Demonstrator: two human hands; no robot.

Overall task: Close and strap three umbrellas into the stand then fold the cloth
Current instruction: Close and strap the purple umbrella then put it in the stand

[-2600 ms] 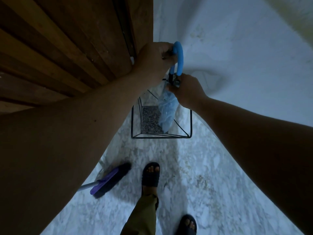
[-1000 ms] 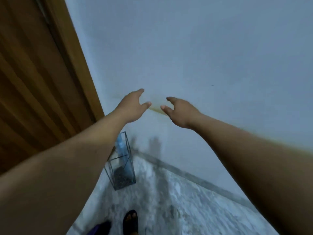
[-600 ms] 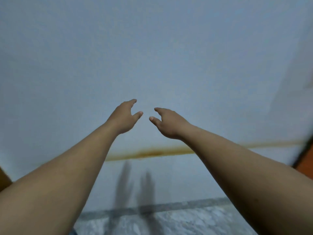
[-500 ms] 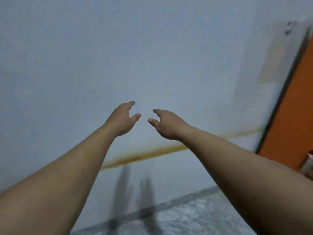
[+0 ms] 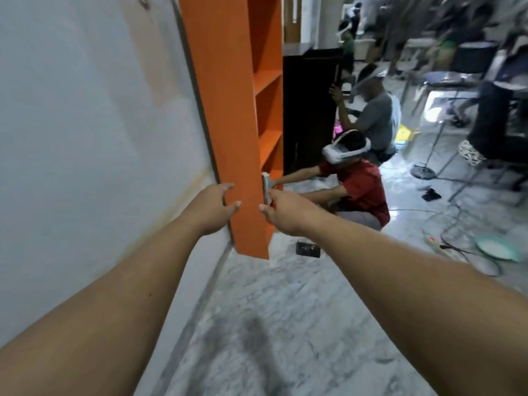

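My left hand (image 5: 213, 209) and my right hand (image 5: 285, 214) are stretched out in front of me at chest height, a short gap between them. Both have relaxed, slightly spread fingers and hold nothing. No umbrella, umbrella stand or cloth shows in this view. The hands float in front of the side panel of an orange shelf unit (image 5: 228, 110), without touching it as far as I can tell.
A white wall (image 5: 85, 124) runs along the left. A person in a red shirt with a white headset (image 5: 357, 181) crouches beside the shelf; another in grey (image 5: 374, 115) sits behind. Cables, a power strip (image 5: 434, 244) and a plate (image 5: 497, 248) lie on the marble floor at right.
I let go of the blue umbrella in the wire stand and turned right. The wall swept past, and the orange shelf and the room came into view. Both hands stay raised, holding nothing.
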